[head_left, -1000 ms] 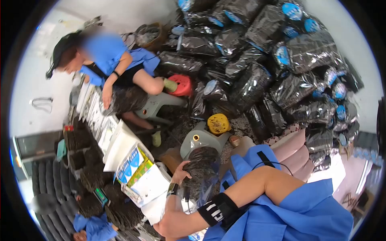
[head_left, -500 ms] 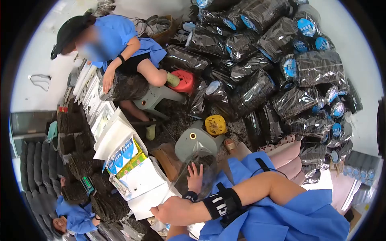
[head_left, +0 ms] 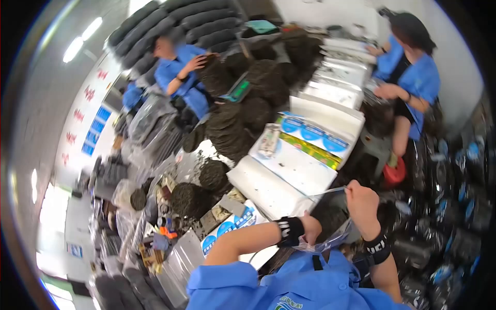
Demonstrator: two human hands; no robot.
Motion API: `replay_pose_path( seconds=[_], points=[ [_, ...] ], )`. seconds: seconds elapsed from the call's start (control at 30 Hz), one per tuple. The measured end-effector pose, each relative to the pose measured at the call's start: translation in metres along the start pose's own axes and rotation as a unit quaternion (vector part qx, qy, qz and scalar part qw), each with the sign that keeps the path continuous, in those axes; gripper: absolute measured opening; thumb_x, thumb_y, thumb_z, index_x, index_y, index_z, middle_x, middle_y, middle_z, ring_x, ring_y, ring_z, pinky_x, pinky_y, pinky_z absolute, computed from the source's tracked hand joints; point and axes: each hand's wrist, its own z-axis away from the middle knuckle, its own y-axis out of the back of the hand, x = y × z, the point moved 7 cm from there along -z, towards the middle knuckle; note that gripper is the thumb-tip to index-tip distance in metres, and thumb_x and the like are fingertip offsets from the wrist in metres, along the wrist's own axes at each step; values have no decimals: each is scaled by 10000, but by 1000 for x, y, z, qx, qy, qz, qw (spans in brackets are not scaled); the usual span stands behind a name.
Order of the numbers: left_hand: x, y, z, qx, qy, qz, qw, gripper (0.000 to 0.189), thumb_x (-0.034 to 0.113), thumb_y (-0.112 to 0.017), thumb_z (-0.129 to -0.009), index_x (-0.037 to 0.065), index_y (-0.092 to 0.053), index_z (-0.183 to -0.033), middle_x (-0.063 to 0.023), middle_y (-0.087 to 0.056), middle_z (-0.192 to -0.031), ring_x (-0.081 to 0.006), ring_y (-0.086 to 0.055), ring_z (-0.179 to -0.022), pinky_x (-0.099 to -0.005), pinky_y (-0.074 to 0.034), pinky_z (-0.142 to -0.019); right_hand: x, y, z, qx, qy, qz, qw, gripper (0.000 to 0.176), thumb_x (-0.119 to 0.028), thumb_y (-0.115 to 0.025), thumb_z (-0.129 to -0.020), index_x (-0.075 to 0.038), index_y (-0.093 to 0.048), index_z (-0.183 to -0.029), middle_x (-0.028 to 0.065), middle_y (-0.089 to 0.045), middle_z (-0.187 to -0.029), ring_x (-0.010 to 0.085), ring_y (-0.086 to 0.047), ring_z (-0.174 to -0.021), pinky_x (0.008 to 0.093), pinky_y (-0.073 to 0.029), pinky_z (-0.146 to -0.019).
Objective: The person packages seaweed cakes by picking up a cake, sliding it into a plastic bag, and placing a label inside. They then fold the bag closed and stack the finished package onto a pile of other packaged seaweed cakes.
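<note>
My right hand (head_left: 361, 204) is closed, raised at the table's near edge, and pinches a thin white strip (head_left: 330, 191) that stretches left over the white sheets. Close to my body, my left hand (head_left: 311, 227) has its fingers curled at the gathered mouth of a clear plastic bag (head_left: 333, 240); its fingertips are partly hidden. Dark contents (head_left: 330, 218) show through the bag below my hands. Just beyond lie white sheets (head_left: 274, 194) and a stack of round blue-and-white labels (head_left: 310, 135).
A co-worker (head_left: 413, 72) sits at the right, hands on another bag. Another person (head_left: 181, 77) handles a dark round block behind a green-lit scale (head_left: 238, 90). Dark crumbly blocks (head_left: 227, 129) cover the table's left. Filled black bags (head_left: 444, 206) are piled right; a red stool (head_left: 394, 173) stands nearby.
The view has swung round toward the table. My left hand, earlier spread open on the bag, now curls at its mouth. My right fist has moved to the right, and a white strip now shows in it.
</note>
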Motion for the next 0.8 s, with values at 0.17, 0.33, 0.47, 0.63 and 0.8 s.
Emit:
replay_pose_path(
  seconds=[0.17, 0.33, 0.47, 0.63, 0.8],
  points=[
    [-47, 61, 201, 295, -65, 315, 900, 465, 341, -639, -911, 50, -567, -1265, -153, -711, -919, -291, -687, -869, -381, -518, -802, -2, -17, -21, -25, -44, -60, 997, 133, -192, -679, -826, -84, -606, -797, 155, -619, -685, 369, -625, -679, 473, -462, -583],
    [-259, -113, 312, 715, 214, 557, 365, 218, 144, -574, -939, 13, -616, -1107, -27, -634, -832, -119, -607, -824, -259, -483, -760, -33, -15, -21, -45, -66, -54, 995, 112, -136, -666, -835, -61, -596, -792, 156, -616, -667, 355, -630, -664, 440, -458, -569],
    [-400, -400, 286, 611, 275, 739, -78, 639, 535, -670, -841, 62, -603, -1266, -103, -615, -1245, -200, -557, -1073, -325, -439, -894, -42, -13, -16, -17, -50, -37, 998, 76, -73, -670, -824, -31, -620, -862, 150, -587, -629, 301, -588, -555, 385, -415, -514],
    [-432, -389, 327, 645, 158, 733, -145, 717, 535, -613, -887, 54, -453, -1394, -107, -511, -1388, -291, -537, -1191, -445, -427, -1008, -49, -22, -9, -12, -69, 3, 998, 87, -48, -677, -809, -23, -617, -867, 118, -496, -573, 264, -489, -491, 378, -370, -502],
    [-489, -447, 340, 618, 324, 707, -119, 692, 398, -721, -852, -39, -477, -1331, -186, -569, -1260, -348, -567, -1121, -482, -458, -985, -64, -38, -10, -24, -66, 11, 997, 92, -50, -683, -804, -24, -615, -860, 116, -467, -559, 265, -469, -483, 383, -356, -499]
  ],
)
